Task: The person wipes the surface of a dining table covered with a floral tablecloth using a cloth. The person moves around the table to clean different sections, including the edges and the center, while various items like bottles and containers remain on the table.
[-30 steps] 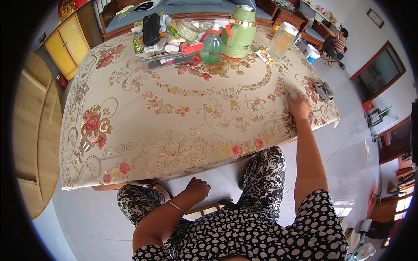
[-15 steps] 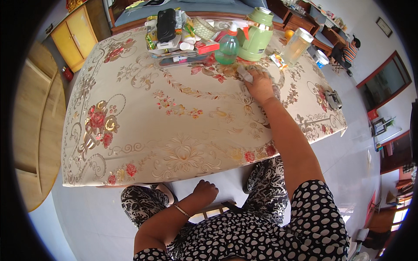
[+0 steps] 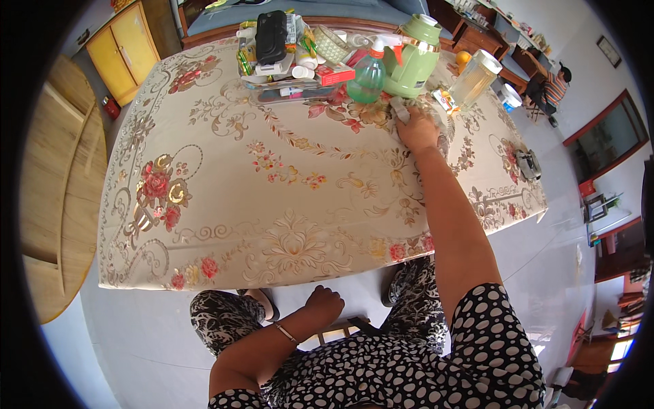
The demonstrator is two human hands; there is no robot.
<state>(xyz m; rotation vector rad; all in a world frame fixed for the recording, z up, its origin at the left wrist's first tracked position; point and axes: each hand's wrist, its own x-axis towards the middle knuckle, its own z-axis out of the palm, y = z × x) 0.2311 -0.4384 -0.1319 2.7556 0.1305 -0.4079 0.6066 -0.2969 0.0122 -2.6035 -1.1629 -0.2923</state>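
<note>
My right hand (image 3: pixel 417 130) is stretched far across the table and presses a crumpled light cloth (image 3: pixel 402 110) onto the patterned tablecloth (image 3: pixel 272 198). Its fingers curl over the cloth, which shows on both sides of the hand. Just beyond are a green spray bottle (image 3: pixel 368 83) with a red and white trigger head and a light green thermos (image 3: pixel 411 65). An orange-and-white packet (image 3: pixel 445 101) lies to the right of the cloth. My left hand (image 3: pixel 324 305) rests closed above my lap, below the table's near edge, with nothing visible in it.
A clear container (image 3: pixel 259 95) full of small goods, with a black case (image 3: pixel 271 38) on top, stands at the back. A clear jar (image 3: pixel 475 80) and an orange (image 3: pixel 463 58) are at the back right. A wooden round panel (image 3: pixel 58 198) leans at the left. Another person (image 3: pixel 553 88) sits far right.
My right hand and the cloth have moved slightly away from me, closer to the thermos. The whole view has shifted a little. My left hand stays closed in place.
</note>
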